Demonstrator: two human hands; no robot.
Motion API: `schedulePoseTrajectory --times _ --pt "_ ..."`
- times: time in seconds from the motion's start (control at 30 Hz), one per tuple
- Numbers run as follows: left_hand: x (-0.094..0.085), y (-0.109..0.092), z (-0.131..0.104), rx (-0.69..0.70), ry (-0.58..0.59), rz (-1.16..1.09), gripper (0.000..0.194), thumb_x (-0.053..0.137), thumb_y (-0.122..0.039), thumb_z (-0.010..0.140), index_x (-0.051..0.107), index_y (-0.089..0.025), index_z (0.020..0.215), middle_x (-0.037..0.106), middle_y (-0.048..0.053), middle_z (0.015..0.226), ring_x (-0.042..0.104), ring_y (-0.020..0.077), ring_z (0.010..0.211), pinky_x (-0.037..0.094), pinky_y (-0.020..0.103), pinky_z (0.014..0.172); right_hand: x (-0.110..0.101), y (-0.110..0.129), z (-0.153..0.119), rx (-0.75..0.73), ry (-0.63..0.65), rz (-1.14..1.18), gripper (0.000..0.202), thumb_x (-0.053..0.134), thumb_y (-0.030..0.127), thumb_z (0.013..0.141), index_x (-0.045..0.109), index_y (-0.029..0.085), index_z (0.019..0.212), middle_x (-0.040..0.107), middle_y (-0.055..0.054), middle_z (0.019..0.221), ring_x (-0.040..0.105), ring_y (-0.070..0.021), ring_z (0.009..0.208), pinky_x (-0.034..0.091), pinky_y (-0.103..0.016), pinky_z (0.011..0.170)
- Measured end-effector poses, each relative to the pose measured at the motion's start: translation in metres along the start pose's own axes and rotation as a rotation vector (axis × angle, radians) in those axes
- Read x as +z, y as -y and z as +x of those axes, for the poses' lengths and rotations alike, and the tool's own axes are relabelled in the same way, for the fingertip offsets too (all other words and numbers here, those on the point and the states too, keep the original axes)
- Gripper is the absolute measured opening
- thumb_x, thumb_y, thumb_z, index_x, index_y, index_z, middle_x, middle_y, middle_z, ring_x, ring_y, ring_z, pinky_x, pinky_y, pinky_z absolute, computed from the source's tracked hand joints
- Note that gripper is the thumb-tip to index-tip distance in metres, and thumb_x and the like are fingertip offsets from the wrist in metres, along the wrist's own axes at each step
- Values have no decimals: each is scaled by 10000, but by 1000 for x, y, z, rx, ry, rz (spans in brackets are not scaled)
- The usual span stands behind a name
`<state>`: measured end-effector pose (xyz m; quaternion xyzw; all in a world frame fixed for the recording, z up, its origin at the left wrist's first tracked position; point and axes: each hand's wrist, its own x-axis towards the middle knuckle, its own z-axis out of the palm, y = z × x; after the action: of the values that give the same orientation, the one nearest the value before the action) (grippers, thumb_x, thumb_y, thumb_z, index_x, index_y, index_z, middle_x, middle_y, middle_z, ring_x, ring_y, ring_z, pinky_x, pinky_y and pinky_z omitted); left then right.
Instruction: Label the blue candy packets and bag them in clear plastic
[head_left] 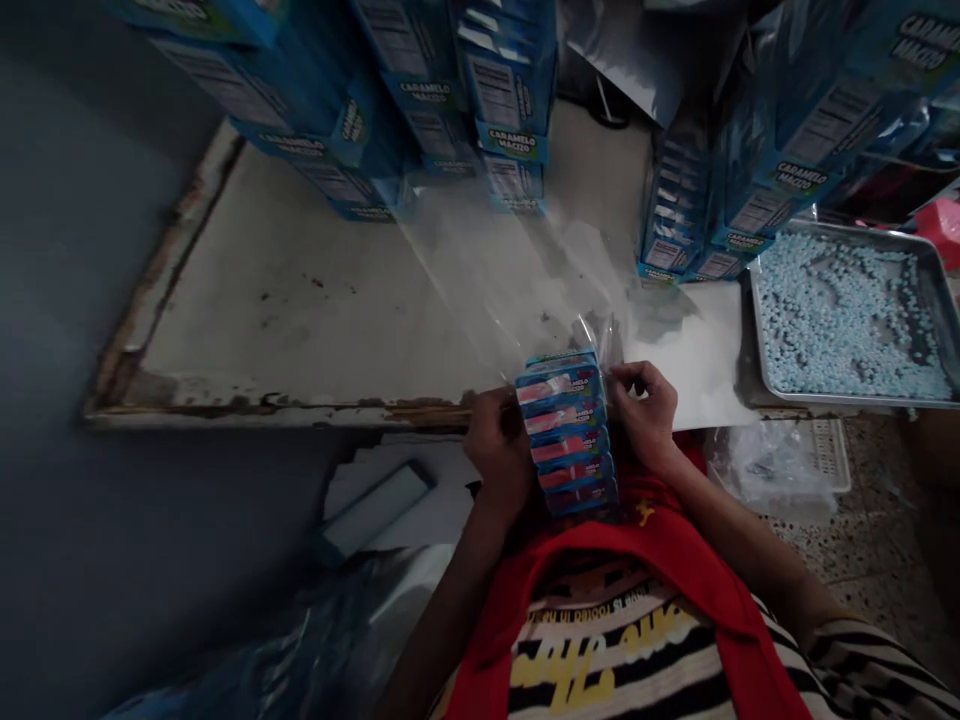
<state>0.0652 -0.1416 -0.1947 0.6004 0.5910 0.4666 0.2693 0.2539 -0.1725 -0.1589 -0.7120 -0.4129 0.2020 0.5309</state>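
Note:
A blue display box of small candy packs rests against my body at the table's front edge, its rows of packs facing up. Clear plastic film spreads from the box's far end over the table. My left hand is at the box's left side with curled fingers; what they grip is too dark to make out. On the right side, my right hand pinches the edge of the clear film between thumb and forefinger, close beside the box.
Blue boxes stand stacked at the back left and back right of the white table. A metal tray of pale blue candies sits at the right. Below the table are a white crate and plastic bags.

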Motion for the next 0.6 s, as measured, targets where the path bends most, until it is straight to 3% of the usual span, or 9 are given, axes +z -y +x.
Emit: schedulePoseTrajectory --times 0.13,0.33,0.43,0.6 --pt "-3 8 -3 -40 -3 0 294 731 -462 816 695 -207 958 741 2 857 687 182 759 547 296 735 -11 -10 -3 -291 -17 -163 126 679 253 913 670 255 787 760 -23 833 702 -205 808 559 -368 765" --pt "-7 23 -12 51 47 101 304 713 -473 859 733 -187 963 742 24 802 665 181 691 500 290 667 -24 -16 -16 -673 120 -275 144 608 148 1010 694 255 967 808 -52 969 730 -207 841 518 -373 763" --pt "-14 25 -19 176 90 120 261 723 -441 887 745 -187 942 732 24 768 651 175 663 470 279 636 -31 -28 -26 -710 226 -315 183 541 145 1033 691 244 996 798 -54 944 707 -202 822 488 -365 749" --pt "-28 16 -35 338 210 75 122 669 -323 947 710 -222 892 738 19 802 662 173 688 483 273 634 -50 -51 -43 -625 327 -314 232 495 147 1038 676 243 928 774 -54 926 679 -193 822 483 -350 753"
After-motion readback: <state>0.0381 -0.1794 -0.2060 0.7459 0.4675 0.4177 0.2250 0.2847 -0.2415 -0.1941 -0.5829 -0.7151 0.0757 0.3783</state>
